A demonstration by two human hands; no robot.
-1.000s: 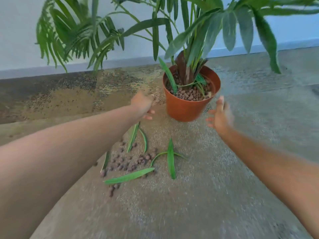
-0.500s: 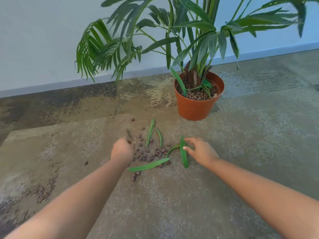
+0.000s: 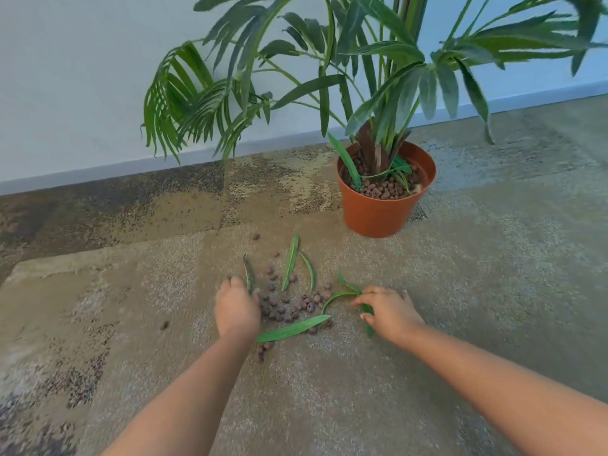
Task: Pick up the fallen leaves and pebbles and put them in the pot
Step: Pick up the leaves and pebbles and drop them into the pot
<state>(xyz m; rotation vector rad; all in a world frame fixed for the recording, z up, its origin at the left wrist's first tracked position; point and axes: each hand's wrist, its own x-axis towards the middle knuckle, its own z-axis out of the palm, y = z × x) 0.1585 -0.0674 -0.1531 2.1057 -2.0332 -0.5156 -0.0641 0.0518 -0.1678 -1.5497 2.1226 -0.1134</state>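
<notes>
Reaching down to the carpet [image 3: 460, 291], the left hand [image 3: 237, 311] cups loosely beside scattered pebbles [image 3: 286, 304], holding nothing visible. The right hand [image 3: 390, 311] pinches a curved leaf [image 3: 339, 295]. A long leaf [image 3: 292, 329] lies between them, tip pointing right and slightly toward the pot [image 3: 381, 212].

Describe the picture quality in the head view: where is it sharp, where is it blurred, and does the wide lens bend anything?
Head view: the pot, pebbles and fallen leaves are fairly sharp; the frond at top right is smeared; the baseboard tilts and bows slightly from the wide lens; light is soft and even, with only a faint shadow beside the pot.
</notes>
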